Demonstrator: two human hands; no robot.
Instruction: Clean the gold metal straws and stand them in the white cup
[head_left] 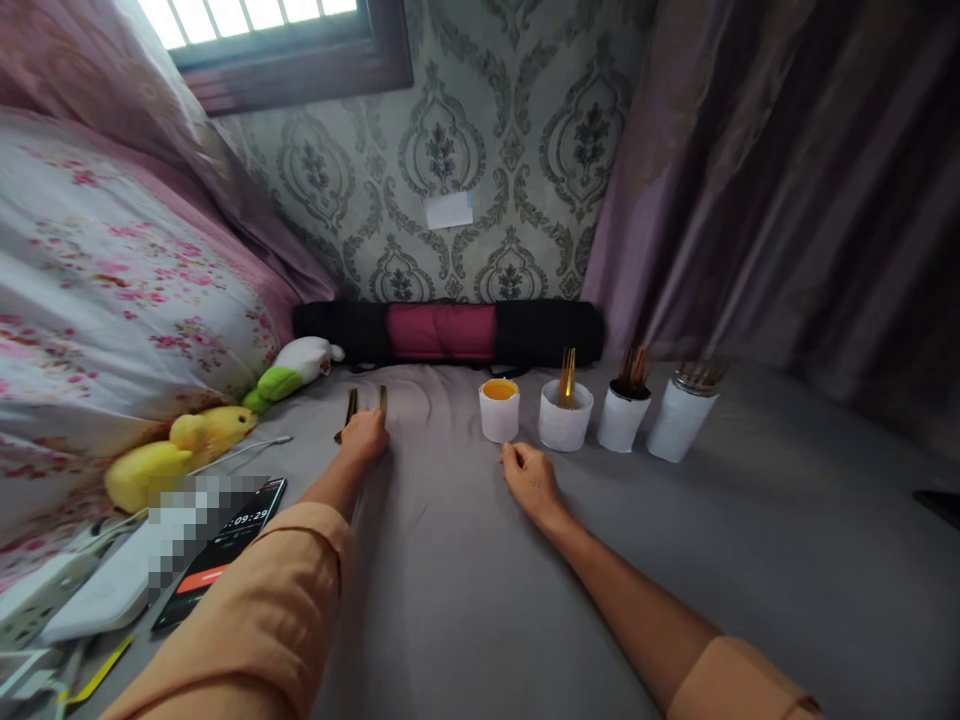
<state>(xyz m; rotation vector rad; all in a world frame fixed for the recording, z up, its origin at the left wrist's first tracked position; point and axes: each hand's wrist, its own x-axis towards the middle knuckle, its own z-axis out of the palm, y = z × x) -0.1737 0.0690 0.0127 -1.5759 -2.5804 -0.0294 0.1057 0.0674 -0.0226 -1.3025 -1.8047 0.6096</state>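
My left hand [365, 437] rests on the grey bedsheet [465, 580], its fingers closed around gold-coloured cutlery [351, 405] whose two handles stick up past the knuckles. My right hand [529, 479] lies on the sheet just in front of a row of paper-wrapped cups, fingers loosely curled, with nothing visible in it. The nearest cup [499, 410] has an orange inside and looks empty. The second cup [565, 414] holds gold utensils. A third cup [623, 412] and a fourth, a jar [682, 415], also hold utensils.
A black and pink bolster [448, 332] lies against the patterned wall. A flowered quilt [112, 300], a yellow plush toy [176, 450] and a green and white plush [294, 368] sit at the left. A phone showing a timer [225, 550] and a power strip lie near my left sleeve.
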